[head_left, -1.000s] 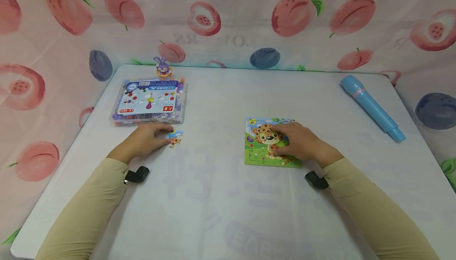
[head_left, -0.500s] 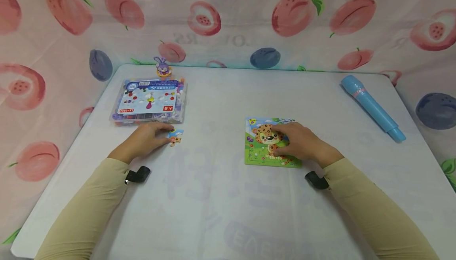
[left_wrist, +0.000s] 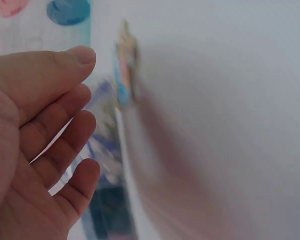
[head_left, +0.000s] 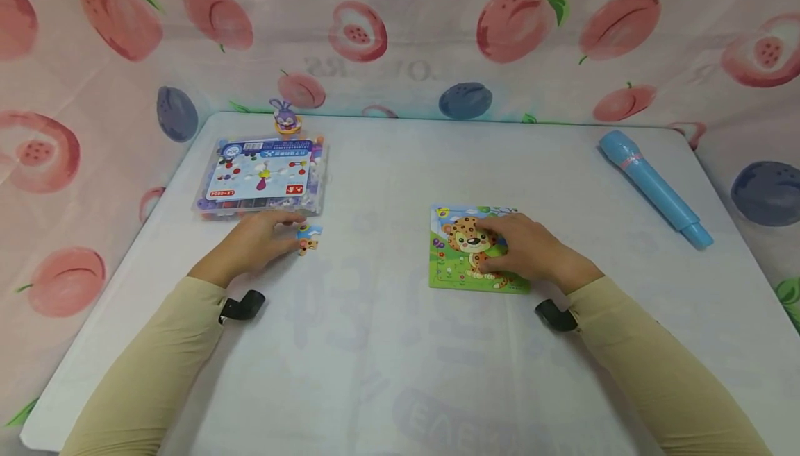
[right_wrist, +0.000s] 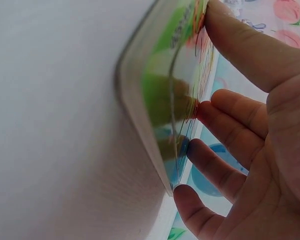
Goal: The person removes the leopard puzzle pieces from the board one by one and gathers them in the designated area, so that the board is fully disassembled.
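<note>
In the head view my left hand [head_left: 255, 242] rests at the near edge of a plastic case, thumb and fingers apart. A small jigsaw puzzle piece [head_left: 310, 239], blue with a brown animal part, lies just off its fingertips. The left wrist view shows a gap between the thumb and that piece [left_wrist: 125, 67], which is blurred there. To the right, the fingertips and thumb of my right hand [head_left: 530, 248] touch the top of a square leopard jigsaw puzzle [head_left: 450, 272]. It lies flat on the table; the hand covers its right part. Spread fingers and the board's corner show in the right wrist view.
The clear case [head_left: 262, 171] with a printed label and small coloured parts stands at the back left. A purple rabbit figurine [head_left: 285, 119] sits behind it. At the far right lies a blue microphone-shaped toy [head_left: 656, 189]. Fruit-print cloth [head_left: 412, 32] hangs along the table's back edge.
</note>
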A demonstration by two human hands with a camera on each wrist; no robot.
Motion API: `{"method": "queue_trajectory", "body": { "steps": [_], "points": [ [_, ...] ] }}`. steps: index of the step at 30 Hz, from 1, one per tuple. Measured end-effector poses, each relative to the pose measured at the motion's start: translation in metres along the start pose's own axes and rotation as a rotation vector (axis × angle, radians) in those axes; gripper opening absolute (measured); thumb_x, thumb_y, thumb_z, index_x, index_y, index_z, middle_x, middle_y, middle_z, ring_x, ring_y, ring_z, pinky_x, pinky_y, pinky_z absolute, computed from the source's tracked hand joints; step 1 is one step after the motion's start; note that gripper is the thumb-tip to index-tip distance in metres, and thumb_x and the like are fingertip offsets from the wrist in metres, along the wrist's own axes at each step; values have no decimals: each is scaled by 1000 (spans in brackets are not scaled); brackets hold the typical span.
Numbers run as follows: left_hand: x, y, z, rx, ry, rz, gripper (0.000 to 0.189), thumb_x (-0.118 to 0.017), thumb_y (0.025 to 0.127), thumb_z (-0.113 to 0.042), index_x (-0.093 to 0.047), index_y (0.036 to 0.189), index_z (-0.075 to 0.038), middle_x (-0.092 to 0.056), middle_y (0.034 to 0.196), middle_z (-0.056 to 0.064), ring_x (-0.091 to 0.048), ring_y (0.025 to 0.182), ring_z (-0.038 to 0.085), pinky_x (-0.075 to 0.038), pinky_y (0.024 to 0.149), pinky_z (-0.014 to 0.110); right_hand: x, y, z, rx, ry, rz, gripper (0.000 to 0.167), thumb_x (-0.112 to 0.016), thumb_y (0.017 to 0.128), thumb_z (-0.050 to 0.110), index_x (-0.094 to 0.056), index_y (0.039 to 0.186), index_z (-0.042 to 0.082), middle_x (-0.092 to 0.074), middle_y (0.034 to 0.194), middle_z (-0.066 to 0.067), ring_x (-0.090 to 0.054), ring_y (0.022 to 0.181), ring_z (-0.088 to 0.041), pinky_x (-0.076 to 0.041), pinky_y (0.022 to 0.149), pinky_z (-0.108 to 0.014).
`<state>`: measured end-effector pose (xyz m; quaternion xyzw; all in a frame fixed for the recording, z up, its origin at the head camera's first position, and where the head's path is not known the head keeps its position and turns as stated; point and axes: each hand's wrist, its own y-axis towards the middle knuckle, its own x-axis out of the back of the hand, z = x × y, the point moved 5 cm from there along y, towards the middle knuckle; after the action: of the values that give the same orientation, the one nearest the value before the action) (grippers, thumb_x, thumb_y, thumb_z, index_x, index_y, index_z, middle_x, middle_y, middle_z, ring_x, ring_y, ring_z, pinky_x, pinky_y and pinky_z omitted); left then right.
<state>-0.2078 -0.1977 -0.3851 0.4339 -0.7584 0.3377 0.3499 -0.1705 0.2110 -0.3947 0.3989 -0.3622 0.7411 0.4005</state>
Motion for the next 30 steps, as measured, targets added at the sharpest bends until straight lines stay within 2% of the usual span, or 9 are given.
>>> {"method": "queue_trajectory", "body": {
  "steps": [4,12,22,30],
  "points": [
    [-1,6,-16,-19,-7,32,46,-70,93,-19,-61,137,-10,-62,131,18,-51,126,37,-39,105,57,0,0,1,5,1,-5,77,-79,86,40,-49,148,6,-50,143,-23,-41,134,-42,-35,106,-61],
    [-13,26,-53,-139,-48,49,45,-73,92,-17,-62,135,-5,-61,133,16,-53,125,34,-41,105,51,-1,0,0,-2,20,-6,77,-79,86,39,-48,147,4,-50,143,-23,-40,134,-43,-33,108,-60],
    [-39,53,-92,-187,-78,93,47,-74,92,-20,-62,135,-9,-61,135,10,-50,130,29,-37,110,45,3,-7,-8,-64,86,2,79,-81,85,34,-47,147,2,-47,146,-22,-38,137,-42,-31,111,-59],
    [-62,72,-125,-298,-54,122,48,-73,92,-20,-61,136,-6,-61,136,7,-49,131,25,-35,112,39,6,-10,-18,-97,85,4,75,-81,85,30,-48,147,3,-47,146,-24,-39,135,-43,-31,110,-61]
  ]
}}
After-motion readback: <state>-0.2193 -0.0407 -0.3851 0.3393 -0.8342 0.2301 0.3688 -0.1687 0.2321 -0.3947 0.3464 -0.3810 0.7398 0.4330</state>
